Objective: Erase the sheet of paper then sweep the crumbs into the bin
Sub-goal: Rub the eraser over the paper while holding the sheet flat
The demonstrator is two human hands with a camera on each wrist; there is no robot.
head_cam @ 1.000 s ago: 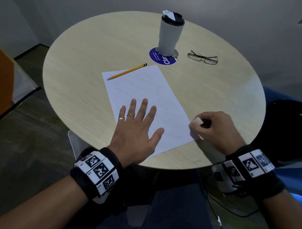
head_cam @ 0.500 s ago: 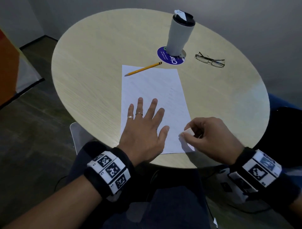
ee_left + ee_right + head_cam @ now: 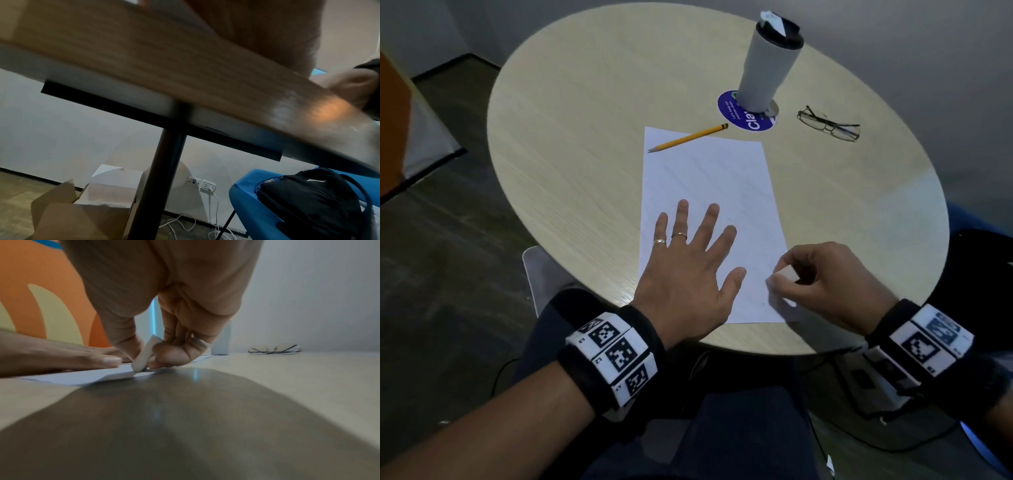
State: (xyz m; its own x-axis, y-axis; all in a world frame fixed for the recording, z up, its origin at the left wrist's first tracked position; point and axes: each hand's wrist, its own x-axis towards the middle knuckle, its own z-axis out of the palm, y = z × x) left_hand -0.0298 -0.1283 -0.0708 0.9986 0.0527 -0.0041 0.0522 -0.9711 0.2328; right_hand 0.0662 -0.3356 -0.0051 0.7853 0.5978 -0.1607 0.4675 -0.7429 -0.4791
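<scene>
Paper (image 3: 709, 219) lies on the round table (image 3: 571, 144), its near edge close to the rim in front of you. Your left hand (image 3: 688, 274) lies flat on its near half, fingers straight and spread. Your right hand (image 3: 822, 284) pinches a white eraser (image 3: 786, 274) between thumb and curled fingers at the sheet's near right corner.

Only the right wrist view shows the eraser (image 3: 145, 353) tilted, its lower end touching the paper (image 3: 82, 376); from your head it is mostly hidden by your fingers. The left wrist view shows what lies under the table: its black post (image 3: 160, 178), an open cardboard box (image 3: 68, 216) whose inside is hidden, and a black bag (image 3: 312, 204) on a blue seat (image 3: 246, 203).

A pencil (image 3: 688, 137) lies across the sheet's far left corner. The lidded cup (image 3: 767, 61) stands on a blue disc (image 3: 746, 111); its contents are hidden. Glasses (image 3: 828, 124) lie to its right.
</scene>
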